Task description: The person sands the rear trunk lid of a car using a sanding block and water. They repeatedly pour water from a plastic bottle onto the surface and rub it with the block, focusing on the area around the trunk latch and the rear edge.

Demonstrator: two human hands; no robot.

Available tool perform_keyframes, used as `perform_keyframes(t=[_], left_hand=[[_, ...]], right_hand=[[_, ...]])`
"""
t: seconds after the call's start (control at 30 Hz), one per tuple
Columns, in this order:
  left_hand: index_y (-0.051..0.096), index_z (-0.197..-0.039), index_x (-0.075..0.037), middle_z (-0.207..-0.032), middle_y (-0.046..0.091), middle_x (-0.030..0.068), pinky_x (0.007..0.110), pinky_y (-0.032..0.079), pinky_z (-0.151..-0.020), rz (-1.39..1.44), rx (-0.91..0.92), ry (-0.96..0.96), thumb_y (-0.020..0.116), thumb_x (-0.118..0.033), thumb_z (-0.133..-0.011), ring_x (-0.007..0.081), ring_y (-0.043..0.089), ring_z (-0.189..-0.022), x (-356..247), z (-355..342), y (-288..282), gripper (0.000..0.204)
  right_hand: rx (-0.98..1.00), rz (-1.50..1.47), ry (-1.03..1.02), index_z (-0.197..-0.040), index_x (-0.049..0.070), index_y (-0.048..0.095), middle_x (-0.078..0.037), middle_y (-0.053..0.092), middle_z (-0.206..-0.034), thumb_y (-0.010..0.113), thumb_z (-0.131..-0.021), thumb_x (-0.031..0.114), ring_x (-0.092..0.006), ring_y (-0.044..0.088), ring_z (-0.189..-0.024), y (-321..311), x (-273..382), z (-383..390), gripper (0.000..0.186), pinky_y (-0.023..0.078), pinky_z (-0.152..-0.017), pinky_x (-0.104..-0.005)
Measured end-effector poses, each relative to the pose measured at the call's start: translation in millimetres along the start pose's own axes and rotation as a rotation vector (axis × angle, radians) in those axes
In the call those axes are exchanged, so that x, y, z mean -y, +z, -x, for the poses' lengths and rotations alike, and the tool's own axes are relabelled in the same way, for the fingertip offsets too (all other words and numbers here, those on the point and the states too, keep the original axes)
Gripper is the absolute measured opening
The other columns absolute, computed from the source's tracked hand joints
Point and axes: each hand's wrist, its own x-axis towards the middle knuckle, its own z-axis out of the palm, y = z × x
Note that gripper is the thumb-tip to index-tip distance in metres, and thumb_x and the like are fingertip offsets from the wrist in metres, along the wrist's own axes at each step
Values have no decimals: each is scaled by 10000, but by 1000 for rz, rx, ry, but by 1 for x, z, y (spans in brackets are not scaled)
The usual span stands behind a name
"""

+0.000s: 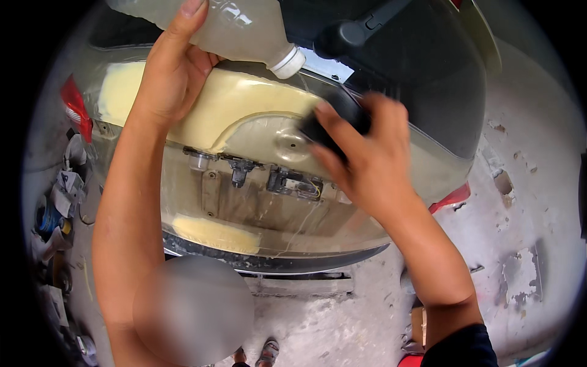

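My left hand (173, 82) is closed around a clear plastic bottle (241, 30), tilted with its white cap (288, 63) low and toward the right. A thin trickle of liquid runs from the cap down to the car's tailgate (244, 196). Smeared by motion, my right hand (373, 156) grips a black sanding block (342, 116) against the panel, just right of the trickle. Under and beside the bottle, a pale yellow filler patch (244, 98) covers the upper panel. The block's underside is hidden.
Above are the dark rear window and wiper (345, 38). Lamp fittings (296, 183) with exposed wiring sit in the tailgate recess; another filler patch (214, 234) lies lower. Red tail lights (76, 107) flank the body. Assorted items (61, 196) line the left floor. A blurred round shape covers the lower left.
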Motion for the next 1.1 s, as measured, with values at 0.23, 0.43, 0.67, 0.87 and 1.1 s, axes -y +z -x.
perform_keyframes(t=[0.23, 0.43, 0.67, 0.87, 1.1], left_hand=[[524, -1422, -50, -1330, 650, 127, 452, 446, -1120, 34, -51, -29, 657, -577, -951, 283, 609, -1258, -2, 1, -2, 719], [534, -1412, -52, -1317, 657, 124, 453, 448, -1119, -145, -74, 96, 678, -601, -925, 281, 613, -1250, 8, 2, -6, 748], [508, -1443, -56, -1375, 624, 101, 434, 415, -1149, -105, -85, 13, 634, -590, -956, 262, 575, -1304, 17, -1, -9, 734], [472, -1477, -54, -1460, 573, 70, 392, 373, -1186, -75, -158, -71, 518, -514, -1059, 213, 523, -1375, 3, -3, -51, 624], [544, -1393, 27, -1355, 635, 126, 429, 431, -1108, -96, -100, -91, 578, -493, -1035, 255, 600, -1254, -1, -5, -18, 632]], right_hand=[[-12, 23, -7, -1218, 171, 700, -192, 535, -1120, 852, -728, 224, -373, 520, -1023, 1, 1, 2, 516, 463, -870, -469], [47, 48, 53, -1248, 178, 709, -206, 556, -1125, 872, -703, 222, -381, 541, -1018, -16, -15, 48, 570, 475, -853, -484], [11, -21, 0, -1217, 168, 721, -191, 553, -1146, 863, -720, 198, -374, 531, -1043, 3, 1, -14, 517, 473, -874, -479], [54, -72, 123, -1222, 155, 731, -216, 565, -1214, 870, -716, 189, -388, 548, -1045, -18, -19, 45, 526, 478, -911, -490], [47, -104, -11, -1240, 157, 713, -193, 551, -1161, 855, -737, 217, -379, 531, -1043, -13, -22, 8, 527, 461, -902, -473]])
